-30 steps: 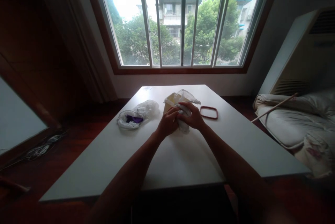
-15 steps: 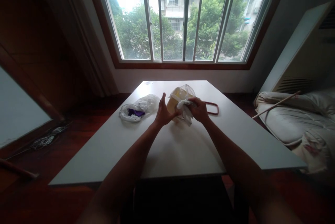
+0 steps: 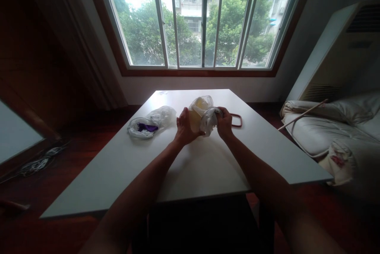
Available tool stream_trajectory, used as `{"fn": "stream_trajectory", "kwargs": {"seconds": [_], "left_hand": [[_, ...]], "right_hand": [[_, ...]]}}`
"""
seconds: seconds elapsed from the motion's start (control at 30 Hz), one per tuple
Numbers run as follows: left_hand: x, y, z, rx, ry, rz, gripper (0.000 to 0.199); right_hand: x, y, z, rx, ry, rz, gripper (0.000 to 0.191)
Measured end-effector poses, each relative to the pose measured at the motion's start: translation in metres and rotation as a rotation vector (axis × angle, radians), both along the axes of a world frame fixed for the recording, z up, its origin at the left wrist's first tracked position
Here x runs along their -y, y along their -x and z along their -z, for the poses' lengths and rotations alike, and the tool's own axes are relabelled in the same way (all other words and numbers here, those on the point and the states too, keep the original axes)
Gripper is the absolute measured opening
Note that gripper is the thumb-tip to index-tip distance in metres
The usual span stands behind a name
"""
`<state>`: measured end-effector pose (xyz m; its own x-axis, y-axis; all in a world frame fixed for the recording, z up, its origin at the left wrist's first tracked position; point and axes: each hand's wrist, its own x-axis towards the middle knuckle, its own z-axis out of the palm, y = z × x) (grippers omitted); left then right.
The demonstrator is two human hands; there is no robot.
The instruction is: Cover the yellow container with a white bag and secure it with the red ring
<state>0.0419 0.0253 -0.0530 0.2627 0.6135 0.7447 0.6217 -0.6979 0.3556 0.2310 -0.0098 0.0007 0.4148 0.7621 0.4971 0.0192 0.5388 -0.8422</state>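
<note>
A pale yellow container (image 3: pixel 194 121) stands on the white table, with a clear plastic bag (image 3: pixel 204 102) in and over its mouth. My left hand (image 3: pixel 184 129) is wrapped against the container's left side, thumb in front. Bunched whitish plastic hangs down the container's right front, and my right hand (image 3: pixel 225 124) grips this part of the bag. Just beyond my right hand lies a reddish-brown rectangular ring (image 3: pixel 236 121). The container's lower part is partly hidden by my left hand and the plastic.
On the left of the white table (image 3: pixel 118 178) lies another clear plastic bag (image 3: pixel 163 117) with a purple item (image 3: pixel 147 127) at its near end. A cushioned pale seat (image 3: pixel 308 131) with a thin stick (image 3: pixel 303 115) across it stands to the right, below a window (image 3: pixel 190 28).
My left hand has closed in from an open spread onto the container's side. My right hand still grips the plastic, now bunched at the container's right. The view has shifted slightly.
</note>
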Motion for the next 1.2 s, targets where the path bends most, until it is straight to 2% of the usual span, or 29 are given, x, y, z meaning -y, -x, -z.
{"fn": "stream_trajectory", "kwargs": {"seconds": [0.13, 0.2, 0.27, 0.33, 0.4, 0.47, 0.53, 0.67, 0.83, 0.93, 1.07, 1.13, 1.2], "left_hand": [[-0.008, 0.02, -0.006, -0.071, 0.048, 0.117, 0.107], [-0.011, 0.028, -0.009, -0.106, 0.05, 0.162, 0.106], [-0.013, 0.035, -0.01, -0.149, 0.039, 0.191, 0.114], [-0.014, 0.037, -0.009, -0.177, 0.03, 0.191, 0.131], [-0.013, 0.034, -0.006, -0.173, 0.025, 0.135, 0.147], [-0.011, 0.025, -0.002, -0.143, 0.006, 0.04, 0.152], [-0.006, 0.012, 0.001, -0.122, -0.036, -0.035, 0.145], [0.006, -0.012, 0.002, -0.158, -0.143, -0.074, 0.113], [0.008, -0.018, -0.004, -0.2, -0.236, -0.113, 0.089], [0.005, -0.012, -0.008, -0.216, -0.242, -0.114, 0.091], [0.001, -0.003, -0.01, -0.204, -0.211, -0.137, 0.106], [-0.002, 0.003, -0.01, -0.191, -0.201, -0.148, 0.116], [-0.005, 0.009, -0.009, -0.172, -0.2, -0.163, 0.126]], "right_hand": [[-0.008, -0.005, 0.005, -0.098, 0.017, -0.038, 0.029], [-0.011, -0.007, 0.006, -0.098, 0.032, -0.041, 0.031], [-0.013, -0.009, 0.007, -0.1, 0.04, -0.05, 0.033], [-0.014, -0.01, 0.006, -0.129, 0.036, -0.071, 0.035], [-0.014, -0.01, 0.005, -0.157, 0.03, -0.087, 0.037], [-0.012, -0.007, 0.005, -0.154, 0.039, -0.1, 0.036], [-0.01, -0.002, 0.005, -0.141, 0.068, -0.126, 0.035], [-0.004, 0.013, 0.008, -0.205, 0.128, -0.222, 0.034], [-0.001, 0.022, 0.007, -0.242, 0.149, -0.277, 0.034], [-0.001, 0.01, 0.001, -0.161, 0.09, -0.213, 0.031], [-0.001, -0.03, -0.008, 0.093, -0.032, -0.154, 0.026], [-0.005, -0.054, -0.007, 0.237, -0.022, -0.141, 0.02], [-0.011, -0.073, -0.002, 0.325, 0.031, -0.067, 0.014]]}}
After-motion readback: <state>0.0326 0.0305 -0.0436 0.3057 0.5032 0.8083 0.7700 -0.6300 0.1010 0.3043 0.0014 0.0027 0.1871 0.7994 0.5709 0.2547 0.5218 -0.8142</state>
